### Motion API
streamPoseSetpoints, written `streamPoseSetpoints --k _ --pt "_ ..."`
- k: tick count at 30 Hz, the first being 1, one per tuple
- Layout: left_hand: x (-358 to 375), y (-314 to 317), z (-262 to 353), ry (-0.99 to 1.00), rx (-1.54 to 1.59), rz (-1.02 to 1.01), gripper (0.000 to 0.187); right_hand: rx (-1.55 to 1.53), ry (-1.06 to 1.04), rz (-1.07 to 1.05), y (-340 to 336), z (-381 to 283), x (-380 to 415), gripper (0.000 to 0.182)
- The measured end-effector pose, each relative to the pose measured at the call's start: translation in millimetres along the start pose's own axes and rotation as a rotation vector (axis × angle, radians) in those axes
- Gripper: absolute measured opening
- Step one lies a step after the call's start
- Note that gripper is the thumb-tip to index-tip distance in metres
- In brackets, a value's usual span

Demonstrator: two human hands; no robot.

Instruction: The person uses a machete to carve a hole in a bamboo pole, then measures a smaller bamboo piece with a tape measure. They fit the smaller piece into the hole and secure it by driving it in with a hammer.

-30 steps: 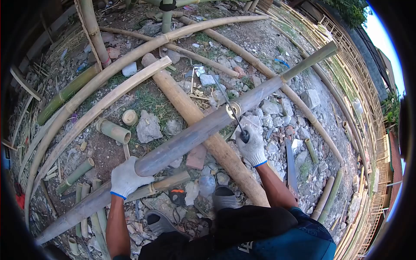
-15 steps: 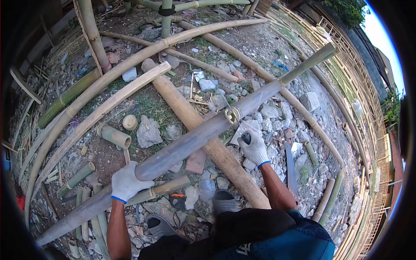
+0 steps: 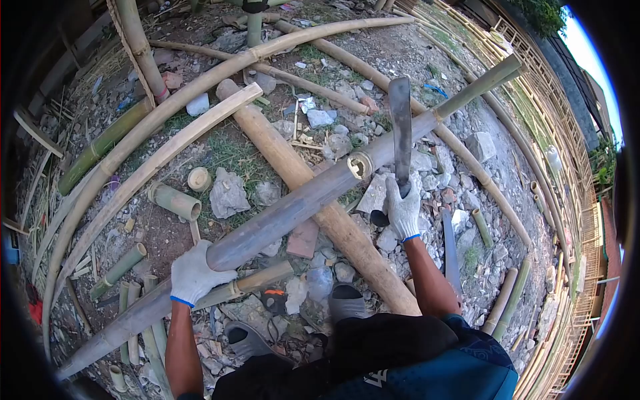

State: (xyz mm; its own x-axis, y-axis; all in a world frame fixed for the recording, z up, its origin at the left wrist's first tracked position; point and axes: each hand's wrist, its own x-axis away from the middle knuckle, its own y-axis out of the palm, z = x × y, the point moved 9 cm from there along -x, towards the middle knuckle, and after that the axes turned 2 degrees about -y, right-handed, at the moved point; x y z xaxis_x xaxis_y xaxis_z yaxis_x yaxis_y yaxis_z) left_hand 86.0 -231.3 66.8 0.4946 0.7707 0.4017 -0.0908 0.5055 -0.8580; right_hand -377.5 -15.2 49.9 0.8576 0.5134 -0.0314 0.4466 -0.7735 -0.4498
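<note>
A long grey bamboo pole (image 3: 283, 217) lies slantwise in front of me, across a thicker tan log (image 3: 277, 157). A cut-out hole with pale edges (image 3: 360, 165) shows in the pole's upper side. My left hand (image 3: 198, 272), in a white glove, is wrapped around the pole left of the hole. In my gloved right hand (image 3: 404, 210) is a machete (image 3: 401, 127), gripped by its dark handle. Its broad blade points up and away, above the pole and apart from the hole.
A long blue-grey blade (image 3: 451, 250) lies on the rubble right of my right hand. Short bamboo pieces (image 3: 175, 201) and stones (image 3: 230, 195) are scattered at left. Long curved bamboo poles (image 3: 220, 77) cross the ground beyond. My sandals (image 3: 347, 303) stand close to the log.
My right hand has lifted the machete out of the hole and swung its blade upright, shifting slightly right. My left hand keeps its hold on the bamboo pole.
</note>
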Motion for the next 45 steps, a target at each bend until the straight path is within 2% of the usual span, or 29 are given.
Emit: streamPoseSetpoints --k 2,3,5,7,8,9,11,12,13,15,18,21,22,25,26,29,30,33,34,37,38,41,42,45 --pt "2 0 1 -0.001 -0.009 0.000 0.084 0.204 -0.241 -0.113 8 6 -7 0.037" --pt "2 -1 1 -0.003 -0.009 0.011 0.084 0.361 -0.356 -0.278 20 -7 -1 0.038" --pt "-2 -3 0 0.014 0.006 0.034 0.083 0.289 -0.118 -0.279 13 3 -10 0.039" --pt "1 1 -1 -0.002 0.016 0.020 0.083 0.169 0.054 -0.153 4 -2 3 0.037" --pt "2 1 -1 -0.003 0.003 0.030 0.082 0.045 0.071 -0.054 1 -17 11 0.037" --pt "3 2 0 -0.002 0.005 0.020 0.082 -0.030 0.106 -0.034 6 3 8 0.034" --pt "3 -2 2 0.008 0.012 0.024 0.081 0.427 -0.088 -0.302 19 5 3 0.035" --pt "3 -2 2 0.014 0.012 0.027 0.081 0.422 -0.170 -0.286 23 -4 7 0.036" --pt "3 -2 0 0.016 0.010 0.027 0.081 0.477 -0.110 -0.308 20 1 8 0.037" --pt "3 2 -2 0.004 0.015 0.022 0.081 0.558 -0.276 -0.150 12 -20 19 0.036" --pt "-1 1 -1 0.005 0.002 0.018 0.082 0.456 -0.469 0.061 6 -54 48 0.030" --pt "1 1 -1 0.020 -0.012 0.030 0.082 0.578 -0.646 0.049 18 -36 46 0.024" --pt "1 -1 0 0.013 -0.015 0.029 0.082 0.800 -0.420 -0.100 31 -11 31 0.022" --pt "-1 -6 0 0.003 -0.015 0.035 0.082 0.690 -0.402 -0.093 25 -21 29 0.022" --pt "2 -1 0 0.001 -0.014 0.014 0.081 0.574 -0.452 -0.018 21 -35 39 0.021" --pt "2 -1 1 0.002 0.015 0.025 0.081 0.561 -0.417 -0.091 26 -21 36 0.019" --pt "3 -2 1 0.008 0.016 0.019 0.080 0.689 -0.442 -0.175 34 -20 27 0.019" --pt "3 -1 -2 0.021 0.030 0.032 0.080 0.462 -0.592 -0.063 20 -46 27 0.021" --pt "5 1 -2 0.010 0.021 0.028 0.080 0.375 -0.555 -0.029 19 -60 35 0.021" --pt "7 1 0 0.004 -0.015 0.011 0.081 0.417 -0.563 -0.055 25 -41 33 0.020" --pt "5 1 -1 0.003 -0.022 0.018 0.081 0.638 -0.424 -0.208 35 -7 18 0.015" --pt "0 -1 -4 0.008 0.018 0.040 0.082 0.608 -0.585 -0.125 26 -32 23 0.014" --pt "2 -1 -2 -0.013 0.001 0.013 0.082 0.512 -0.583 -0.068 24 -49 33 0.015" --pt "4 1 -2 -0.007 -0.011 0.000 0.082 0.562 -0.303 -0.208 31 -17 21 0.018"
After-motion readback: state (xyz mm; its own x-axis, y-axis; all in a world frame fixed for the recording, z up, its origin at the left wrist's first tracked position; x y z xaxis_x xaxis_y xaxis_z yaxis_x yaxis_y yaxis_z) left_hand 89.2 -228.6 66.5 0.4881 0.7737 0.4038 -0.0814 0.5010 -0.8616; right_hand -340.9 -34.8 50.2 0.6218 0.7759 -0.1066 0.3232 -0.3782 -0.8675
